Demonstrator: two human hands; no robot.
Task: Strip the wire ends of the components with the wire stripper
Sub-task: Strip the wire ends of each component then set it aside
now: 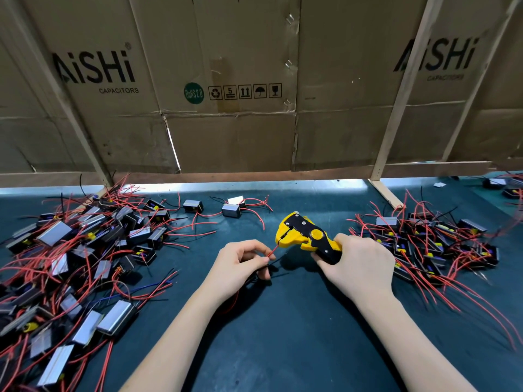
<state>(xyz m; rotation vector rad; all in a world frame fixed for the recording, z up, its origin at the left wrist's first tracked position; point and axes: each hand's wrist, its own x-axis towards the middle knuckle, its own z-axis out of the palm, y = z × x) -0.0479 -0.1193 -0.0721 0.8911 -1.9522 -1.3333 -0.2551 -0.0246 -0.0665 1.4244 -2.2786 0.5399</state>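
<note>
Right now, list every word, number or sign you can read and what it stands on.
"AiSHi" with "CAPACITORS" below: left cardboard panel.
"AiSHi" again: right cardboard panel; the small line under it is too blurred to read.
"RoHS 2.0": green round mark on the middle panel.
"5": stacking sign in the row of handling symbols.
Nothing legible on the wire stripper.

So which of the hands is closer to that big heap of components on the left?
Left. The left hand, pinching a red wire, sits just right of the heap; the right hand, gripping the wire stripper, is farther right.
</note>
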